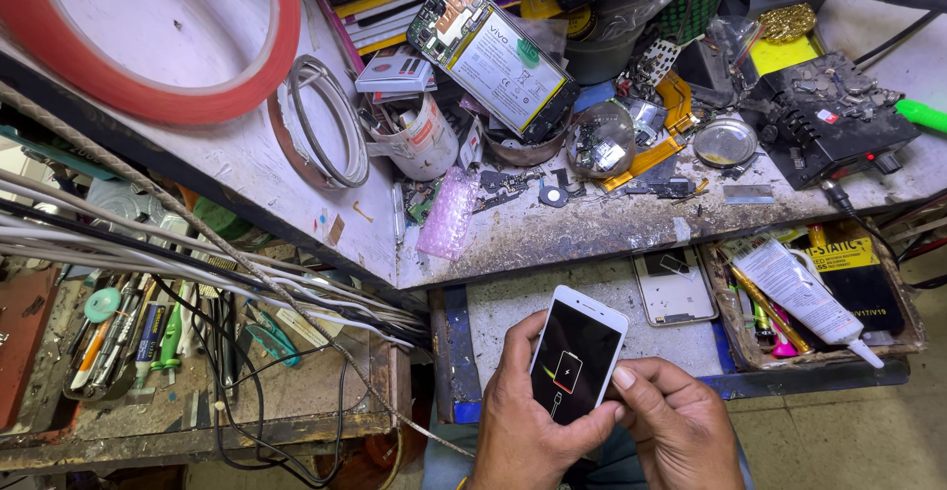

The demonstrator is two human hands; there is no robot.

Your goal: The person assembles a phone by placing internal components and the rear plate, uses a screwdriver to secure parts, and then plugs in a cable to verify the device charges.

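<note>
A white smartphone [577, 357] with a dark screen showing a battery charging symbol is held low in the middle of the view. My left hand [528, 421] wraps around its left side and bottom from below. My right hand [676, 421] holds its lower right edge, thumb pressed against the side of the phone. Both hands hover above a lower grey shelf [513, 302].
The cluttered workbench [552, 233] above carries an opened phone showing its battery [493, 56], tape rolls [148, 46], a cup [424, 140], loose parts and a black power unit [838, 115]. A white phone back [674, 288] and a tray with glue tubes [804, 298] lie right. Cables [197, 263] and tools fill the left.
</note>
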